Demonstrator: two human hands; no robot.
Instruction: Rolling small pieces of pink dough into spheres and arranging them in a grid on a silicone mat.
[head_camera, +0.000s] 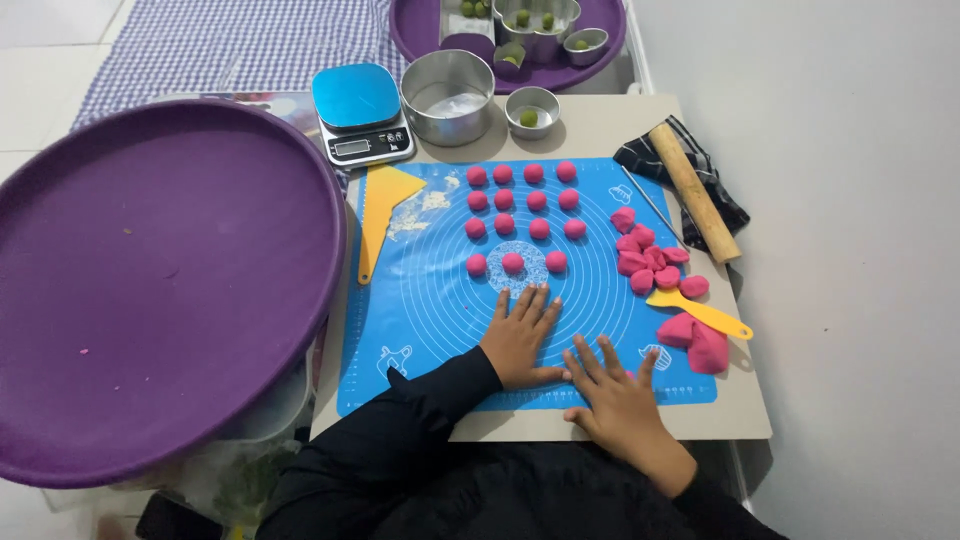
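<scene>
Left hand (520, 338) and right hand (617, 392) spread flat, palms down on blue mat (430, 300), just below pink dough balls (523, 215) lined in rows, kept apart.

Your left hand (520, 338) lies flat, palm down, fingers together and pointing away from you, slightly tilted toward the right. Its grip is open, closed on nothing. A dark sleeve covers your left forearm down to the wrist, and the arm comes in from the lower left at a slant. Your right hand (615, 392) is also palm down and flat, fingers spread apart and pointing up and a little left. It sits just beside the left hand, nearer to you, with the thumb tucked toward your body. Its wrist is bare.
</scene>
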